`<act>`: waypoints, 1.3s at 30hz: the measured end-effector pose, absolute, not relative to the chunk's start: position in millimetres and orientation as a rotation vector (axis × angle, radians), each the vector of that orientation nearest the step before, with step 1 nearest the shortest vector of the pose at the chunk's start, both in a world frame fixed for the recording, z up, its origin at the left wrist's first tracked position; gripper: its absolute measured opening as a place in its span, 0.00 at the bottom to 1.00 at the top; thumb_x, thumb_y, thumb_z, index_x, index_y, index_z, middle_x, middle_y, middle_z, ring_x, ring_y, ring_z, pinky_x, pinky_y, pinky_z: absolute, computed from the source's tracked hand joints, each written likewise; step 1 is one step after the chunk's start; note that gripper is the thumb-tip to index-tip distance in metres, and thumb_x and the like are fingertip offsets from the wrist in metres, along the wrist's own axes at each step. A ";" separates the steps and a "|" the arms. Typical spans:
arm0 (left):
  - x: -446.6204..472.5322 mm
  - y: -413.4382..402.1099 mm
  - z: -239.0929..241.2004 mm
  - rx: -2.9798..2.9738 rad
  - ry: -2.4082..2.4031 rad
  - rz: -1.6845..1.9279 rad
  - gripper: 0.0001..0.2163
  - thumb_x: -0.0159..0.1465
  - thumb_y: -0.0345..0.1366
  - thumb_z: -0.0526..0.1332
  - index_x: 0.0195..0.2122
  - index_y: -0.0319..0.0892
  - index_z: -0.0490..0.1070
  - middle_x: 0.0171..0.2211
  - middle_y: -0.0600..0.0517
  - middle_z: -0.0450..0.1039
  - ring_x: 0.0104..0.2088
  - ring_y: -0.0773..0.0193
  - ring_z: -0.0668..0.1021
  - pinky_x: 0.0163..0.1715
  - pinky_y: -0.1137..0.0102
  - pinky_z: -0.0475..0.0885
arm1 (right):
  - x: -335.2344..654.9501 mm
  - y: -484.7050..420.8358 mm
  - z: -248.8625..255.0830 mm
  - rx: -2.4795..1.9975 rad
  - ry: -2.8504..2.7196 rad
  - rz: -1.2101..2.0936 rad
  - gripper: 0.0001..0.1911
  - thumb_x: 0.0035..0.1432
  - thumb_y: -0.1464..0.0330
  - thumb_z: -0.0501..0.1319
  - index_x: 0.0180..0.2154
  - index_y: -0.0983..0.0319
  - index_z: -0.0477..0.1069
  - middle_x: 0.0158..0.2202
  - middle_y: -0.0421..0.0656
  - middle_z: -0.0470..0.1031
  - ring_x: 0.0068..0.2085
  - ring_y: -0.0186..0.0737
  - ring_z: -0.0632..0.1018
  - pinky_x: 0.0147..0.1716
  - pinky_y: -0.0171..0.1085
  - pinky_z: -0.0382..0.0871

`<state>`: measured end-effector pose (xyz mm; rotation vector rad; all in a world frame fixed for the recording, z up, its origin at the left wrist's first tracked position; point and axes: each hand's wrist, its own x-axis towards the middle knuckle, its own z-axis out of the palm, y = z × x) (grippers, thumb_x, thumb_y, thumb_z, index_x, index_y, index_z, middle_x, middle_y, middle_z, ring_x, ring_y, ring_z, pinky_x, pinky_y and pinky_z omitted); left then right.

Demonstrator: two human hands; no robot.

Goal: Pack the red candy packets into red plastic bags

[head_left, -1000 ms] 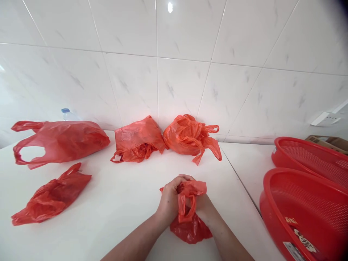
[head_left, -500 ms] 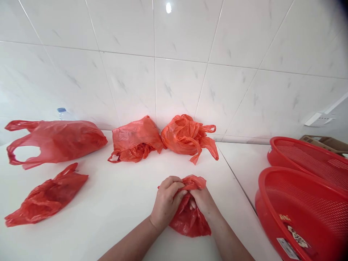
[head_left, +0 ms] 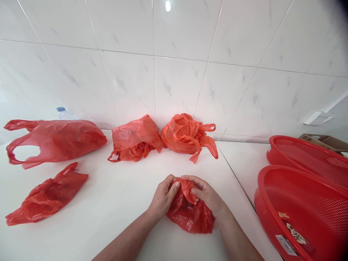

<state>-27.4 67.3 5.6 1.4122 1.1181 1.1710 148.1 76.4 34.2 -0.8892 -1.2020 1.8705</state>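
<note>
A crumpled red plastic bag [head_left: 191,217] rests on the white table in front of me, its upper part bunched up. My left hand [head_left: 165,194] grips the bag's left upper edge, thumb on top. On the other side, my right hand [head_left: 206,194] pinches the gathered top of the same bag between thumb and fingers. Some fingertips of both hands are hidden behind the plastic. What the bag holds, if anything, cannot be seen.
Against the tiled wall lie a large red bag [head_left: 62,141], a folded red bag [head_left: 137,136] and a bundled red bag [head_left: 182,134]. A flattened red bag [head_left: 49,195] lies at left. Two red plastic baskets [head_left: 262,181] stand at right, beside a cardboard box [head_left: 323,140].
My right hand has come out from the bag's opening and now grips its top from the right. The bag's top is more gathered, and its lower part spreads wider.
</note>
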 end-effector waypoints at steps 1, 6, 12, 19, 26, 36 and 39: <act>-27.0 67.5 5.3 1.409 1.135 1.174 0.14 0.64 0.46 0.55 0.27 0.42 0.61 0.24 0.56 0.65 0.25 0.68 0.66 0.27 0.74 0.64 | 148.5 76.7 36.1 -0.891 -1.245 1.857 0.26 0.47 0.63 0.68 0.50 0.55 0.70 0.35 0.39 0.74 0.36 0.39 0.74 0.39 0.39 0.67; -24.5 67.5 6.1 1.381 1.214 1.263 0.14 0.63 0.43 0.56 0.25 0.43 0.57 0.21 0.59 0.57 0.23 0.70 0.60 0.25 0.75 0.59 | 147.7 80.5 34.4 -0.986 -1.378 1.634 0.29 0.49 0.71 0.63 0.54 0.54 0.63 0.41 0.39 0.71 0.42 0.39 0.75 0.43 0.40 0.68; -18.7 61.9 3.3 1.474 1.201 1.232 0.12 0.62 0.39 0.56 0.25 0.43 0.56 0.21 0.60 0.55 0.23 0.71 0.58 0.23 0.75 0.56 | 137.7 85.5 16.6 -1.374 -1.438 1.081 0.19 0.49 0.71 0.56 0.45 0.56 0.70 0.39 0.40 0.73 0.40 0.40 0.75 0.39 0.39 0.69; -16.4 60.0 1.9 1.675 1.226 1.286 0.05 0.61 0.32 0.56 0.29 0.43 0.61 0.38 0.50 0.69 0.35 0.64 0.72 0.35 0.69 0.67 | 133.6 82.1 17.5 -1.347 -1.465 1.086 0.11 0.51 0.70 0.53 0.35 0.57 0.72 0.31 0.37 0.75 0.32 0.38 0.73 0.32 0.36 0.66; -19.0 64.8 -3.5 2.037 1.190 1.262 0.06 0.58 0.25 0.58 0.29 0.44 0.67 0.45 0.49 0.72 0.45 0.59 0.73 0.44 0.63 0.70 | 141.7 83.6 24.9 -1.050 -1.253 1.494 0.11 0.49 0.71 0.58 0.36 0.60 0.73 0.35 0.40 0.75 0.35 0.39 0.74 0.36 0.37 0.67; -21.6 66.3 -1.7 2.177 1.248 1.327 0.07 0.58 0.24 0.59 0.29 0.44 0.67 0.40 0.49 0.73 0.42 0.60 0.74 0.41 0.64 0.72 | 155.9 89.8 18.6 -0.870 -0.911 1.636 0.11 0.48 0.64 0.66 0.36 0.58 0.71 0.31 0.38 0.71 0.31 0.35 0.72 0.34 0.36 0.67; -25.6 66.0 2.2 2.241 1.248 1.328 0.05 0.59 0.27 0.59 0.28 0.44 0.68 0.41 0.48 0.73 0.43 0.58 0.74 0.41 0.62 0.72 | 162.3 96.4 11.3 -1.025 -0.989 1.395 0.16 0.45 0.62 0.66 0.37 0.58 0.68 0.30 0.38 0.70 0.29 0.36 0.72 0.33 0.37 0.67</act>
